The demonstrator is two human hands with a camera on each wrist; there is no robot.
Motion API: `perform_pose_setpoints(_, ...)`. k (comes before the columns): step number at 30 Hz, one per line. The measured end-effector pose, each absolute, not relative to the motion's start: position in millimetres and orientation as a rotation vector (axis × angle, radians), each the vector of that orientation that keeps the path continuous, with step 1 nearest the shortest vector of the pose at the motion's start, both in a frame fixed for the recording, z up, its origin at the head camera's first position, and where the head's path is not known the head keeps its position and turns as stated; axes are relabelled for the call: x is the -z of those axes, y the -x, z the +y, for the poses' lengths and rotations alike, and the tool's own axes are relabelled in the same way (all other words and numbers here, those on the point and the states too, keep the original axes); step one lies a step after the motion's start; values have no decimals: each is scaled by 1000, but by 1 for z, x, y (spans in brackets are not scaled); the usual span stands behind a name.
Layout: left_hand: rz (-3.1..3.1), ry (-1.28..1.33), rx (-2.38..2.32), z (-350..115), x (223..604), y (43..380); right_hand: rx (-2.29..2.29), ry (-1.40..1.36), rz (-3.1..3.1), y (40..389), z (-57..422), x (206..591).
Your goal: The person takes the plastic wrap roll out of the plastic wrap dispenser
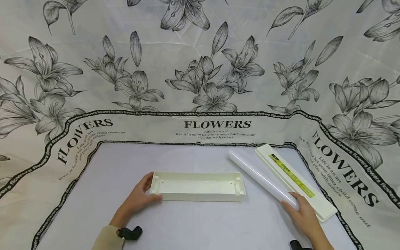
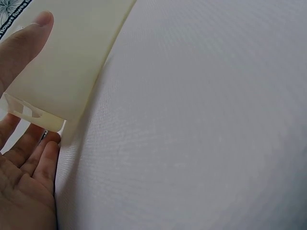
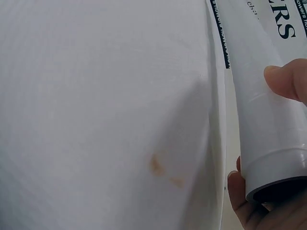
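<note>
A long cream plastic box (image 1: 197, 197), open on top, stands crosswise on the white table. My left hand (image 1: 139, 194) holds its left end, thumb on the front wall and fingers about the end; the left wrist view shows the thumb along the box wall (image 2: 72, 62). On the right, my right hand (image 1: 303, 213) grips the near end of a roll of clear plastic film (image 1: 262, 178), which slants away to the upper left. In the right wrist view the thumb presses on the film roll (image 3: 268, 124), and fingers curl under its hollow, dark-ended core.
A long cream lid (image 1: 323, 210) with a yellow-green label lies slanted at the right, beside the film roll. White cloth (image 1: 200, 225) covers the table. A flower-printed curtain (image 1: 200, 128) borders it at the back and both sides.
</note>
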State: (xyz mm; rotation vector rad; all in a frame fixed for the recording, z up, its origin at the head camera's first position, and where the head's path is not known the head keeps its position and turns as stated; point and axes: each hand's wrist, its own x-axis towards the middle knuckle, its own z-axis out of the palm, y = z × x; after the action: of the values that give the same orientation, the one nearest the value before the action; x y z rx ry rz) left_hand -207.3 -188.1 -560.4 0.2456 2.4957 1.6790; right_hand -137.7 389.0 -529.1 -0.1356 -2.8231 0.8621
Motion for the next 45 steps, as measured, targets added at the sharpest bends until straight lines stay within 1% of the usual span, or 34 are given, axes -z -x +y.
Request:
perform_pose_setpoints(13,2482,-246,-1691,-188,561,208,-884,271,-2878,135,395,532)
perform_pose_setpoints(21,2478,-232,-1700,-188,561,208,-896,290,-2897,136,397,531)
perform_pose_setpoints(28,2484,-248,-1701,-189,562,208,-903,247,-2848,136,395,534)
perform_pose_setpoints(36,2479,-264,-1707,-188,560,209,-921,316,-2925,140,394,532)
perform_pose_setpoints(45,2473,-254,-1707,-188,560,208,-865,289,-2914,140,393,532)
